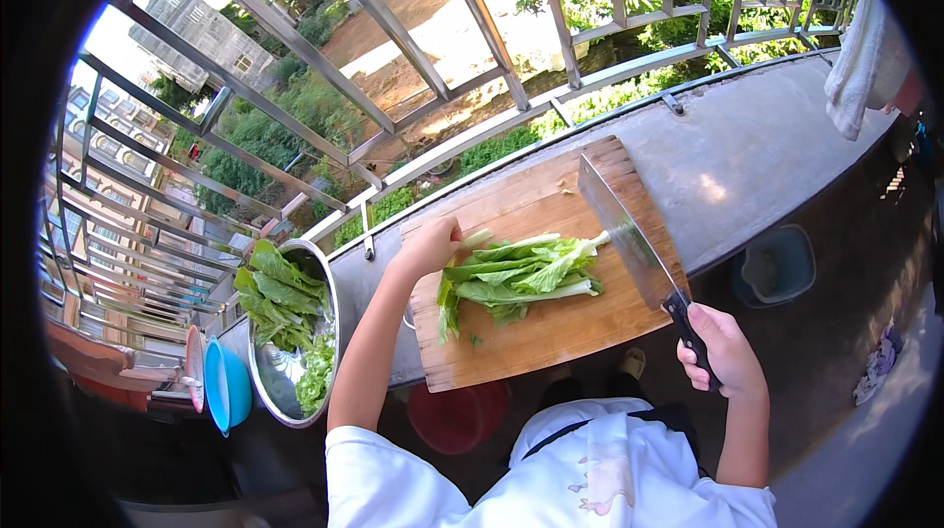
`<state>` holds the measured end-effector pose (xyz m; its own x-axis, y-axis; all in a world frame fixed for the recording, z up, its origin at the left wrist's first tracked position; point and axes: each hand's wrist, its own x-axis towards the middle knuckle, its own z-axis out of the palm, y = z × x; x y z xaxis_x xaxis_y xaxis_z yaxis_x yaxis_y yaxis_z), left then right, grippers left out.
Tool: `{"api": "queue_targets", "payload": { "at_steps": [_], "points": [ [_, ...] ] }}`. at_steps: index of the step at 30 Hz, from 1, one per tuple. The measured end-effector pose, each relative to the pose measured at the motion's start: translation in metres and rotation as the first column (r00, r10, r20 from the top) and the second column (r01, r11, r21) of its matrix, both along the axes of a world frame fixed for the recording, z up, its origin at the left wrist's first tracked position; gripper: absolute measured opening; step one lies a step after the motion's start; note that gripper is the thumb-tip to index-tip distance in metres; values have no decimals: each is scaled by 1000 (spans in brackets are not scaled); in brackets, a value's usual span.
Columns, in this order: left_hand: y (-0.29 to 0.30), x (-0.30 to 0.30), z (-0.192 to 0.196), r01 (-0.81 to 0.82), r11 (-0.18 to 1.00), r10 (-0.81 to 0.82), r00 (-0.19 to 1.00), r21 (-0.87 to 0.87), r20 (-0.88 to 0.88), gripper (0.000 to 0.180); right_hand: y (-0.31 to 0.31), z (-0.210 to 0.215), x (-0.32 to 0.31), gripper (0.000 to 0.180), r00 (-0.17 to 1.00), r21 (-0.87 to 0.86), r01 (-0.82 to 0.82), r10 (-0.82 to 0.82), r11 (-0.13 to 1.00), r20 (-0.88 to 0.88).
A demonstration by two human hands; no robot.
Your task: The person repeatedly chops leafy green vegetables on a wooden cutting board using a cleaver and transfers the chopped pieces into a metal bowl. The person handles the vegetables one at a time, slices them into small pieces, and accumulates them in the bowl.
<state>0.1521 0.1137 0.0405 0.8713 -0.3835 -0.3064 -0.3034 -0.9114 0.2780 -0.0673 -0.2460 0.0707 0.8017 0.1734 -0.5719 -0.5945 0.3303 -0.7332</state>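
A bunch of green leafy lettuce with pale stalks lies across a wooden cutting board. My left hand is at the board's left side, its fingers closed at a pale stalk by the bunch's upper left end. In my right hand is the black handle of a cleaver, gripped off the board's right edge. The broad blade slants up and left over the right part of the board, close to the stalk ends but apart from them. Small green and pale scraps dot the wood.
The board rests on a grey ledge bounded by metal railings. At left stands a steel basin of greens, beside a blue basin. A red basin and a grey tub are below. A white cloth hangs at far right.
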Motion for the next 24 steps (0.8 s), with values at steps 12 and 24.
{"api": "queue_targets", "payload": {
  "at_steps": [12, 24],
  "points": [
    [-107, 6, 36, 156, 879, -179, 984, -451, -9, 15, 2, 7, 1, 30, 1000, 1, -3, 3, 1000, -21],
    [-77, -38, 26, 267, 937, -314, 927, -227, -205, 109, 19, 12, -5, 37, 1000, -36, -7, 7, 999, 3]
  ]
}}
